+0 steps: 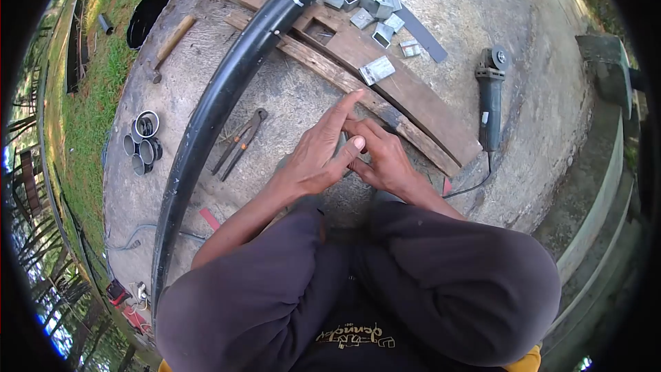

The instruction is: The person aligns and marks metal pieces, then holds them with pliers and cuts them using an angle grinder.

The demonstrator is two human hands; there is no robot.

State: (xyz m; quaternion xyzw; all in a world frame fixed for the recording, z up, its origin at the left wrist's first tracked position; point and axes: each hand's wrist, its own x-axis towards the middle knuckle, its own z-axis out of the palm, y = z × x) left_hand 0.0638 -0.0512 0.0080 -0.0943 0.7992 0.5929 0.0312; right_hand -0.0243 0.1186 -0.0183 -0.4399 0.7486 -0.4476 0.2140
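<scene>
Your hands meet mid-view, above the concrete (289,107). Left hand (320,148) is part open, fingers stretched towards 1 o'clock, thumb lying across the right fingers. Right hand (387,158) is half curled against it, fingers bent in to the left palm; can't tell if that grip has anything in it. Nearest thing is the batten (330,67), just past your fingertips at 12, slanting down to 2; can't tell if the left index touches it. Plank (420,100) lies beside it on the far side, square hole near 12. One loose tube piece (376,70) sits on the plank near 12; the rest of the cut pieces (362,18) are bunched further out at 12, some on the flat bar (423,34). Grinder (490,96) at 2, disc end away from you, cord trailing back towards you. Black pipe (206,107) arcs from 8 up to 12, over the batten and plank. Pincers (241,143) at 9, inside the arc, handles parted. Rings (143,143) at 9, outside it. Hammer (169,48) at 10.
</scene>
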